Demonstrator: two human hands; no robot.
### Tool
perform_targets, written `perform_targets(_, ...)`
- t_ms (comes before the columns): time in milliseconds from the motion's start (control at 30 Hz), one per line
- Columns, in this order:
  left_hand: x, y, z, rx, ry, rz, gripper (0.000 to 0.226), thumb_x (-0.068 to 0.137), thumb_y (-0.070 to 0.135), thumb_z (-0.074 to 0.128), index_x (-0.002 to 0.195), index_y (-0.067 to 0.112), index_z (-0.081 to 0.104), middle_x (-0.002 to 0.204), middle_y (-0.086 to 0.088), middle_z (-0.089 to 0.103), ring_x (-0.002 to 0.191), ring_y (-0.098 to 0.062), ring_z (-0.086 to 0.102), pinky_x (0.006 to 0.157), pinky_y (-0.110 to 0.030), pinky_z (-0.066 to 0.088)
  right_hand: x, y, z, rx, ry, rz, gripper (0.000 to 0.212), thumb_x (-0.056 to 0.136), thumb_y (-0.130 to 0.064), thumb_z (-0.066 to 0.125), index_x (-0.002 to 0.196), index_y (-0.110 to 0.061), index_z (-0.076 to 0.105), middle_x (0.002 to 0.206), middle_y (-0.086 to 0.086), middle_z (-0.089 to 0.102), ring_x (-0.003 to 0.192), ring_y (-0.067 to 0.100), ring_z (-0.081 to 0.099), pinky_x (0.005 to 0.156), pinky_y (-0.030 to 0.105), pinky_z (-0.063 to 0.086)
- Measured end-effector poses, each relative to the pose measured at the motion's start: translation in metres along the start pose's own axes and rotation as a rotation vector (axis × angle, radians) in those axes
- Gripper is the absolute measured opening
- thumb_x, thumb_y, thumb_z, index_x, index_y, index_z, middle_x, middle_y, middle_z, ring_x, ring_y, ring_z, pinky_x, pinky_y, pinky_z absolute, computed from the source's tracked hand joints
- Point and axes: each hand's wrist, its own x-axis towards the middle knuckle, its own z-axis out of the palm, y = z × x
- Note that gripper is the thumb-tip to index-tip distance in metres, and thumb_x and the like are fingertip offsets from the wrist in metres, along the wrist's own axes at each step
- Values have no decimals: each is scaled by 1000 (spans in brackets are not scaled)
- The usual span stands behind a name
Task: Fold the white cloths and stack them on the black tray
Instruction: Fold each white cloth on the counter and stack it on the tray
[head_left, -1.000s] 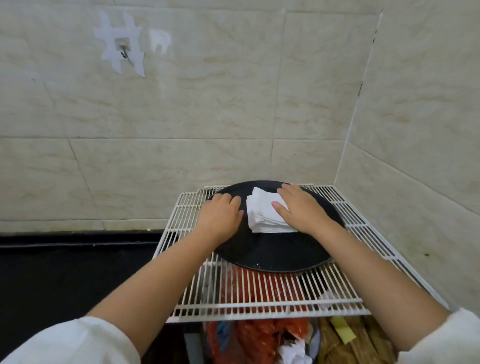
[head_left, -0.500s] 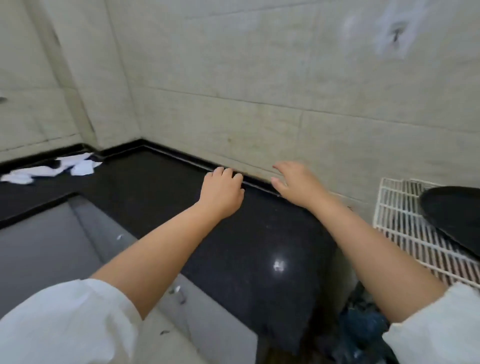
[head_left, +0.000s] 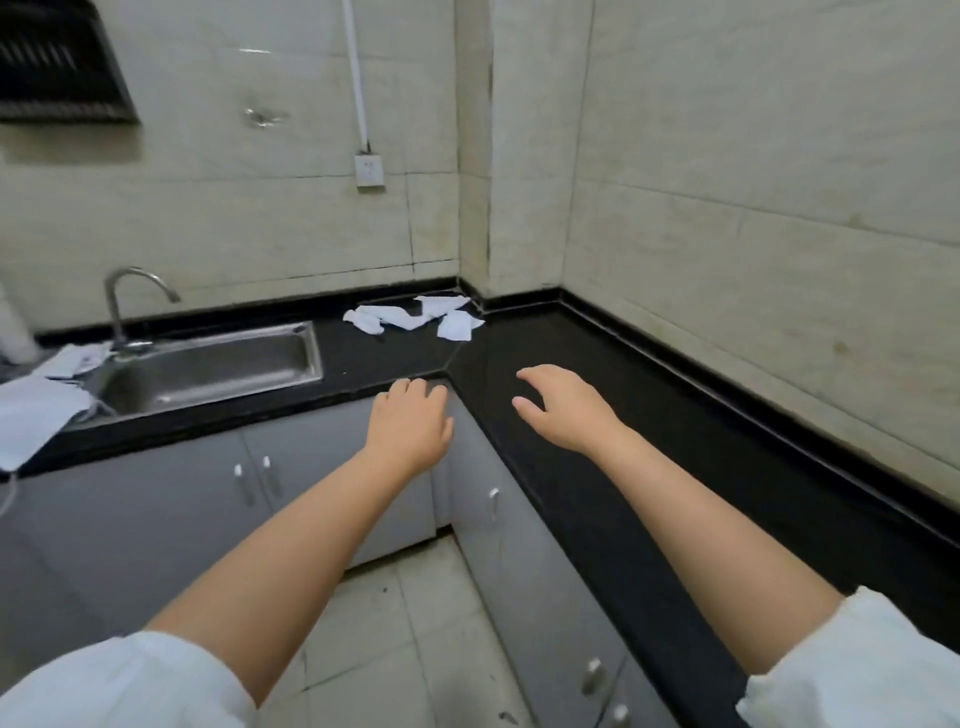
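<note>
Several crumpled white cloths (head_left: 415, 318) lie on the black counter (head_left: 613, 415) in the far corner, well beyond both hands. My left hand (head_left: 410, 423) hovers at the counter's inner corner edge, fingers relaxed and holding nothing. My right hand (head_left: 563, 408) floats above the counter to the right of it, fingers spread and loose, empty. The black tray and its stack of folded cloths are out of view.
A steel sink (head_left: 213, 364) with a tap (head_left: 122, 301) sits at the left. More white cloth (head_left: 36, 415) lies beside the sink at the far left. Grey cabinets (head_left: 291, 483) run below the counter. A wall socket (head_left: 370, 171) hangs above the corner.
The view has swung left from the wire rack and black tray to the counter corner. Both hands left the folded stack and now hover empty over the counter.
</note>
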Motion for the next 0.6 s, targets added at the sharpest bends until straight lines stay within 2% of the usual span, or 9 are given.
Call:
perform_targets(167,116,-86,17,27,-18,-94,41,96,31,39,132,11,42,136,-10,45,129,-29,37,101,-39,36,152,-8,28,25,-55,-29,46,95,-28,43,137,-11,38,144,9,42,133,24,37,109,40,35)
perform_targets(267,185,-130,20,33,4,-137,39,95,30,40,129,10,44,134,-11,47,128,-29,39,98,-40,38,238,-6,39,28,-59,-10,43,94,-27,44,133,-8,42,136,13,48,127,28,43,104,43,39)
perform_targets(467,289,-199,60,29,-73,-161,40,95,31,40,130,11,43,132,-9,47,126,-28,40,96,-38,39,374,7,93,2,-176,37,41,93,-27,46,129,-8,47,131,14,53,120,29,49,98,44,44)
perform_targets(600,382,-249,78,37,-57,-127,40,96,30,39,131,11,43,134,-11,47,125,-29,40,97,-39,38,473,11,122,-18,-170,80,42,94,-26,44,131,-6,45,132,13,52,120,30,49,96,41,45)
